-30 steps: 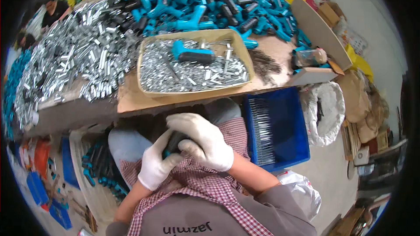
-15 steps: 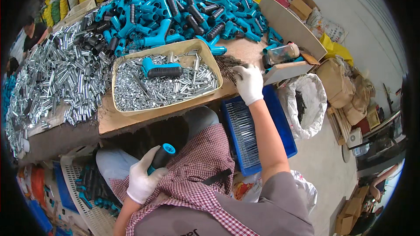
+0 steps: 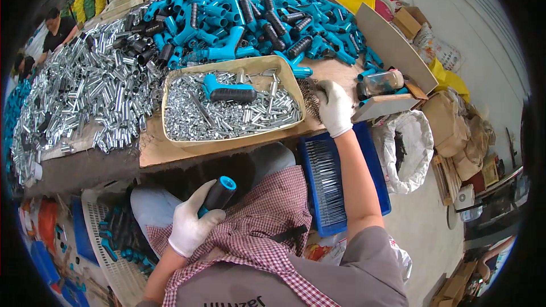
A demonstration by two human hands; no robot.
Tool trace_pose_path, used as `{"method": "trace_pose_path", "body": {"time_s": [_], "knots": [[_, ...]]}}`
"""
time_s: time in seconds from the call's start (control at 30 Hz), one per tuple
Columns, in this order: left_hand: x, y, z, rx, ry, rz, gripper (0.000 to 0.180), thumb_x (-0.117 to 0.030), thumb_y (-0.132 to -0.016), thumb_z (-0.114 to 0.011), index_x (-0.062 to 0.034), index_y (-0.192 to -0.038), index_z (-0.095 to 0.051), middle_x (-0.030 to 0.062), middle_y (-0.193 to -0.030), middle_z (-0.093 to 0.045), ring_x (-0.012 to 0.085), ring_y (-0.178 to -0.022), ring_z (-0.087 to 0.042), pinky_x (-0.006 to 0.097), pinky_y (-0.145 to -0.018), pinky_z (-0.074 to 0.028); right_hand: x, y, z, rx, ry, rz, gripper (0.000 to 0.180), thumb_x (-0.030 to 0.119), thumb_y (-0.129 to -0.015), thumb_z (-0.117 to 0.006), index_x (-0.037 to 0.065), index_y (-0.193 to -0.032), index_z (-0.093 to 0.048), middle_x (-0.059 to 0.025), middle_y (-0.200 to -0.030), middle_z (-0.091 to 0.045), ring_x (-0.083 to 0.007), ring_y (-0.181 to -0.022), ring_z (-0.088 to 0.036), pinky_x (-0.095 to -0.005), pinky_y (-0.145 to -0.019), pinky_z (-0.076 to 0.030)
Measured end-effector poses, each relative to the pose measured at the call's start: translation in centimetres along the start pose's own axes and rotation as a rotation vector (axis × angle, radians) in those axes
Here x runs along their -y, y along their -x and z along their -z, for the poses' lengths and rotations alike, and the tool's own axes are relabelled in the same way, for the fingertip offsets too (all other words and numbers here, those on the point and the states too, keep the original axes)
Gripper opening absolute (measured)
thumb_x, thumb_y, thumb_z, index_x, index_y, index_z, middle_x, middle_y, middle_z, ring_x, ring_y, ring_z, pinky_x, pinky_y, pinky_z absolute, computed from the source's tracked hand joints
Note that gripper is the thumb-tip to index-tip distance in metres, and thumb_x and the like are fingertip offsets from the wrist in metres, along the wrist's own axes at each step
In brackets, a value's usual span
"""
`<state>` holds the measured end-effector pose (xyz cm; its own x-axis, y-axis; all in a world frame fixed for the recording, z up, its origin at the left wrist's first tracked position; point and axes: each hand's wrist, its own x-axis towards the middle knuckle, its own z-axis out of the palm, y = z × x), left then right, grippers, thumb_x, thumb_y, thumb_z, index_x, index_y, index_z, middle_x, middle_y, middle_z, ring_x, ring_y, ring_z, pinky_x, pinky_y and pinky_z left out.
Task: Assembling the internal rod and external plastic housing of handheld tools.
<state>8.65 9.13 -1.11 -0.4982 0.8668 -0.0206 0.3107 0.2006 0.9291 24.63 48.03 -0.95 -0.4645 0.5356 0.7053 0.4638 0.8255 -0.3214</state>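
My left hand [image 3: 193,224], in a white glove, is wrapped round a teal-and-black plastic handle [image 3: 218,194] above my lap. The handle's round, hollow teal end points up and away from me. At the table's front edge, my gloved right hand [image 3: 334,109] reaches into a small pile of dark coil springs [image 3: 310,98]. Its fingers are drawn together there, and whatever is between them is hidden. To the left of that hand stands a cream tray [image 3: 233,137] of small metal parts, with another teal-and-black handle [image 3: 229,90] lying on top.
Teal and black handles [image 3: 227,45] are heaped at the back, silver metal tubes [image 3: 108,94] at the left. A blue bin [image 3: 371,159] of thin metal rods sits below my right forearm, beside a white sack [image 3: 418,165]. A jar [image 3: 382,82] lies by the board. Other people work across the table.
My right hand has shifted slightly at the springs, its fingers now pointing down and closer together. The left hand still holds the handle. The whole view has moved a little.
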Motion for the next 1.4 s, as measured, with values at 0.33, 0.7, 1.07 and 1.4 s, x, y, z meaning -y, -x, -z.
{"method": "trace_pose_path", "body": {"time_s": [0.33,0.7,1.07,1.4], "knots": [[-0.2,0.0,0.6,-0.008,0.000,0.009,0.070,-0.040,-0.081,-0.077,0.0002,-0.134,-0.055,0.0223,-0.104,-0.069,0.0289,-0.093,-0.071,0.034,-0.083,-0.053,1.9,-4.4,-3.0,-0.210,-0.075,0.230,0.019,0.000,-0.082,-0.065,0.004,-0.100,-0.064,-0.0144,-0.097,-0.065,-0.0350,-0.093,-0.060,-0.0430,-0.082,-0.049],[0.4,0.2,1.2,-0.067,0.015,-0.004,0.073,-0.044,-0.082,-0.075,0.0010,-0.135,-0.053,0.0207,-0.104,-0.069,0.0271,-0.093,-0.071,0.035,-0.082,-0.053,8.0,-3.7,-4.5,0.313,-0.253,0.329,0.021,0.015,-0.085,-0.067,0.012,-0.106,-0.070,-0.0137,-0.091,-0.065,-0.0341,-0.088,-0.064,-0.0448,-0.078,-0.051],[1.5,-0.1,1.2,-0.127,0.139,-0.056,0.080,-0.053,-0.085,-0.072,0.0051,-0.137,-0.052,0.0028,-0.076,-0.059,0.0075,-0.060,-0.052,0.024,-0.056,-0.046,10.3,-0.6,-3.6,0.314,-0.306,0.173,0.025,0.012,-0.077,-0.073,0.009,-0.102,-0.069,-0.0130,-0.101,-0.067,-0.0343,-0.095,-0.065,-0.0416,-0.085,-0.052],[1.9,0.3,1.8,-0.155,0.060,-0.095,0.084,-0.057,-0.085,-0.071,0.0052,-0.137,-0.051,0.0023,-0.073,-0.058,0.0066,-0.058,-0.050,0.024,-0.054,-0.044,10.2,-0.5,-2.6,0.330,-0.014,0.119,0.018,0.020,-0.076,-0.075,0.009,-0.090,-0.073,-0.0135,-0.089,-0.066,-0.0340,-0.091,-0.062,-0.0445,-0.082,-0.051]]}}
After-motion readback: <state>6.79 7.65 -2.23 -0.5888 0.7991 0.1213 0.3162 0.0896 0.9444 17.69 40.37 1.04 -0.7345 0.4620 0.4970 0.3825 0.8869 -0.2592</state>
